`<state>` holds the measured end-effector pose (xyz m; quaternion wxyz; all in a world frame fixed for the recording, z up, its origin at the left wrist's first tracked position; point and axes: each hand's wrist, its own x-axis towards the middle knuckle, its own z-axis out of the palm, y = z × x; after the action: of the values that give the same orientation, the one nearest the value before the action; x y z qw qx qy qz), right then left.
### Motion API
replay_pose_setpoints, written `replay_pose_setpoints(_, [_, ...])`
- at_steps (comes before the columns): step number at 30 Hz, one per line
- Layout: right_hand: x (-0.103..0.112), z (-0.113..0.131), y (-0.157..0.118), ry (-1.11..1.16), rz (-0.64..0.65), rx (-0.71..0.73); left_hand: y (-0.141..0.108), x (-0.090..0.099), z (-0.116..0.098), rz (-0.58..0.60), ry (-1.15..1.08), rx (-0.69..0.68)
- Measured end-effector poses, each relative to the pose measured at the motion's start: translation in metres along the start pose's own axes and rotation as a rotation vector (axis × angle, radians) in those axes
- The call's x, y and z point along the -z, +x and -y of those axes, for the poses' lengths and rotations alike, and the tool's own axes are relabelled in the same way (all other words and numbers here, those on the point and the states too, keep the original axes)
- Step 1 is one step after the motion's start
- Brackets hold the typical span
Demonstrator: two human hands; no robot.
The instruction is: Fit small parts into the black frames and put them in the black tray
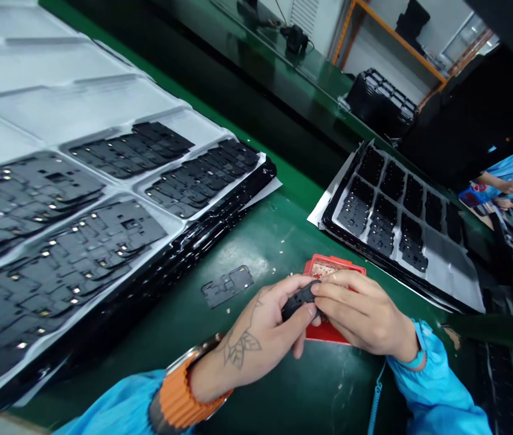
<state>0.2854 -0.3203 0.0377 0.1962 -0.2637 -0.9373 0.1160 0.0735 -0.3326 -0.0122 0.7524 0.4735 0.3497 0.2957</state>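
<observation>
My left hand [265,326] is closed around a small black plastic part [300,299], thumb along its near edge. The fingertips of my right hand [365,308] pinch together at the part's upper right end; whether they also hold something tiny is hidden. Just behind and below both hands is a red box [335,261] with many small pale bits inside, partly covered by my fingers. A flat black plate with cutouts [228,286] lies on the green table to the left of my left hand.
A large compartmented tray [183,226] with rows of black plates fills the left. Another tray [442,248] of black parts lies to the right. Small bits dot the green table [278,223]. A blue coiled cord [375,402] hangs near my right sleeve. Another person's hands [512,186] show far right.
</observation>
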Motion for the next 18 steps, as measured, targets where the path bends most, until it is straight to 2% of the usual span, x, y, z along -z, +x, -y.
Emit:
replay_pose_setpoints(8, [-0.0026, 0.0047, -0.0064, 0.015, 0.084, -0.017, -0.0064, 0.0026, -0.007, -0.049, 0.363, -0.066])
replay_pose_setpoints(18, [-0.0039, 0.0057, -0.0076, 0.023, 0.111, -0.032, -0.0031, 0.0026, -0.0061, -0.054, 0.341, -0.074])
